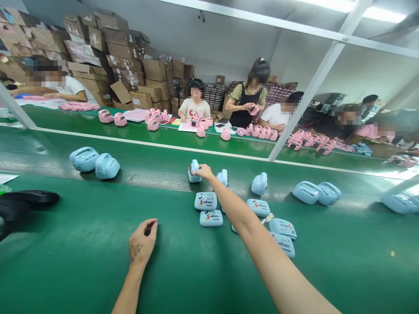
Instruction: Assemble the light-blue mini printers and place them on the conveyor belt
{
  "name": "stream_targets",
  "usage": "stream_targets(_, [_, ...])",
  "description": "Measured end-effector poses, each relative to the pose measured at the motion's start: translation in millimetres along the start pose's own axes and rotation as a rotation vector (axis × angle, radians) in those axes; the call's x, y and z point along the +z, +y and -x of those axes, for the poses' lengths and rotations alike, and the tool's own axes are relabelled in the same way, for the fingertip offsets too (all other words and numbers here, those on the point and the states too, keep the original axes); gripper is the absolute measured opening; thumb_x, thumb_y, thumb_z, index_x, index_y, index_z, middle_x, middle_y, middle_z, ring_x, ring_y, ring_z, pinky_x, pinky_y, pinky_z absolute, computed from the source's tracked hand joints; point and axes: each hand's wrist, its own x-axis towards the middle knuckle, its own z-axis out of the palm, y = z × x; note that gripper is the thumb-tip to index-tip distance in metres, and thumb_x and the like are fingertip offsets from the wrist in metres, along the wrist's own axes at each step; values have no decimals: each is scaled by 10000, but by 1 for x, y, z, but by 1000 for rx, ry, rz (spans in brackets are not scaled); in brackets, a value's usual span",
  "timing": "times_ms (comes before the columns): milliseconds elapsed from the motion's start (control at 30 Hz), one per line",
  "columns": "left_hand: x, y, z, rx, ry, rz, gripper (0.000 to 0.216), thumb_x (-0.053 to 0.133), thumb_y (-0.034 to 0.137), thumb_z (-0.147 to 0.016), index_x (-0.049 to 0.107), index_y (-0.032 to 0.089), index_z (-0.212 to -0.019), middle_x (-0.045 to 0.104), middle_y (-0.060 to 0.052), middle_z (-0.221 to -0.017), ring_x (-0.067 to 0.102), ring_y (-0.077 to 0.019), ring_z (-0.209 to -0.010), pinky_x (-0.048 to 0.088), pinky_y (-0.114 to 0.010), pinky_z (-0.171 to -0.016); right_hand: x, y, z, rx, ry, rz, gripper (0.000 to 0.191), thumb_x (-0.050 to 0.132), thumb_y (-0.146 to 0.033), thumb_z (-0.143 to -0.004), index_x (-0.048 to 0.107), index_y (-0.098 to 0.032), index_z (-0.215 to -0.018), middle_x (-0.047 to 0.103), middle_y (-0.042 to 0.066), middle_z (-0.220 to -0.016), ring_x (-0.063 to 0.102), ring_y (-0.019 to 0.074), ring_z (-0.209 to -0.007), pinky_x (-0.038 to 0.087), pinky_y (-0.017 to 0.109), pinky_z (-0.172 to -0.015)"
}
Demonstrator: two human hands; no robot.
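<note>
My right hand [204,171] is stretched far forward, its fingers closed on the upper part of a light blue plastic housing with a handle [194,176]. The housing stands upright on the strip beyond my table. Just right of it is another blue housing [223,178], partly behind my forearm. Flat blue panels printed with a cartoon mouse [206,201] lie below my right wrist, some of them hidden by the arm. My left hand [144,240] hovers over the green tabletop [176,270], thumb and fingertips drawn together, with nothing seen between them.
More blue housings [107,166] stand along the far strip on both sides. A black object [26,205] sits at the left edge. Across a white rail [157,144], several people work at a green bench with pink housings [152,124]. Cardboard boxes [113,43] are stacked behind.
</note>
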Motion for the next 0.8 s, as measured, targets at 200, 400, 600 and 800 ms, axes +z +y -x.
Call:
stream_targets(200, [0, -4, 1, 40, -31, -59, 251, 559, 420, -737, 732, 259, -821, 782, -54, -888, 716, -250, -788, 569, -359, -819, -63, 24, 6, -130, -81, 281, 409, 620, -63, -832, 737, -249, -1176, 687, 57, -1312, 623, 229, -1225, 491, 310, -1028])
stream_targets(400, [5, -3, -1, 22, -43, -136, 234, 553, 390, -753, 737, 267, -830, 777, -53, -895, 717, -259, -825, 553, -363, -800, -102, 57, 44, -237, -223, 554, 317, 692, -30, -769, 779, -258, -972, 689, 61, -1283, 555, 244, -1301, 478, 305, -1022])
stream_targets(600, [2, -8, -3, -70, -8, 102, 235, 627, 409, -705, 719, 241, -842, 767, -64, -872, 709, -256, -819, 557, -386, -857, -118, 40, 70, -147, -86, 670, 262, 538, -272, -985, 706, -208, -1176, 719, 144, -1210, 650, 270, -1167, 503, 326, -891])
stream_targets(800, [13, 27, 10, -252, -117, 678, 416, 817, 518, -652, 723, 192, -892, 760, -102, -983, 700, -277, -950, 559, -407, -901, -141, -8, 100, -160, 17, 614, 434, 469, -452, -1010, 760, -131, -1027, 761, 200, -1093, 709, 300, -1038, 491, 327, -814])
